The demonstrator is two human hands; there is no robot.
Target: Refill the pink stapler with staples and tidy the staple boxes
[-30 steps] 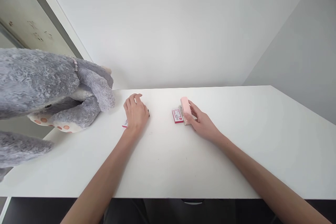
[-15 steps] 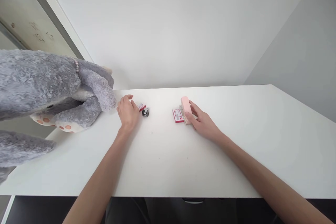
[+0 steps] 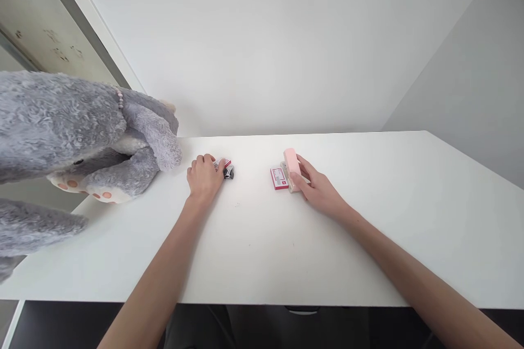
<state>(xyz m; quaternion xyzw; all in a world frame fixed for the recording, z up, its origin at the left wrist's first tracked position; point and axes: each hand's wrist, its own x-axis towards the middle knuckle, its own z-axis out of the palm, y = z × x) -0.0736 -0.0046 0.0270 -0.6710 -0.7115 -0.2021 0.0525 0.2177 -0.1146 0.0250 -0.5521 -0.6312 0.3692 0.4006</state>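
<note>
My left hand (image 3: 204,175) rests on the white table, its fingers curled and its thumb against a small red-and-white box (image 3: 228,163), which it partly covers. Close to that thumb lies a small black-and-silver object (image 3: 230,172), perhaps a staple remover. On the other side, my right hand (image 3: 320,191) is closed around a pink stapler (image 3: 291,161) with a beige lower part, thumb on the near side. A second red-and-white box (image 3: 279,179) lies flat just left of the stapler. Fingertips behind the stapler are hidden.
A large grey plush toy (image 3: 82,125) takes up the left end of the white table (image 3: 262,251). Behind the table rises a white wall (image 3: 278,54). A dark space lies below the front edge.
My left hand has shifted slightly right and closed its fingers and thumb onto the small box by the black object. My right hand keeps its hold on the stapler.
</note>
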